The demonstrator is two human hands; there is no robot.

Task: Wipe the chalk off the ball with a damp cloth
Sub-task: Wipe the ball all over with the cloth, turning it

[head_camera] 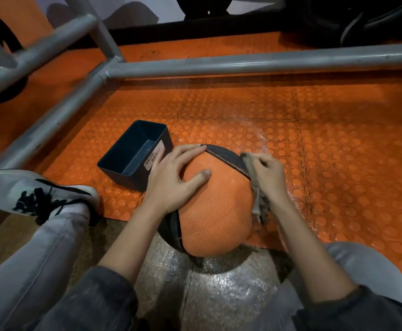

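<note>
**A:** Surroundings, quick?

**B:** Grey metal tube frame [243, 63] runs across the upper frame, with one bar slanting down the left. Dark open rectangular bin [123, 158] left of centre, just beside the ball, with a white hand-lettered label starting "WASTE". Grey shoe [35, 192] with black laces at the left edge.

**A:** Anything blocking the ball?

**B:** Only the two grips, which cover its upper left and right side.

**A:** Where's the ball versus the grips?

**B:** Ball [216, 206] is at frame centre, at the near edge of the orange mat [338, 151], above the grey concrete floor [219, 290]. Left grip [171, 177] lies spread on the ball's upper left, fingers fairly straight and pressing, holding nothing. Right grip [269, 177] has its fingers curled round the cloth [255, 189] and presses it to the ball's right side along the dark band.

**A:** Materials?

**B:** The ball is round with a pebbled orange skin, dark panels and stitched seams. The cloth is greyish with a frayed end hanging down. The mat has raised round studs and whitish smears [262, 139] at centre right. The concrete is speckled and shiny.
</note>
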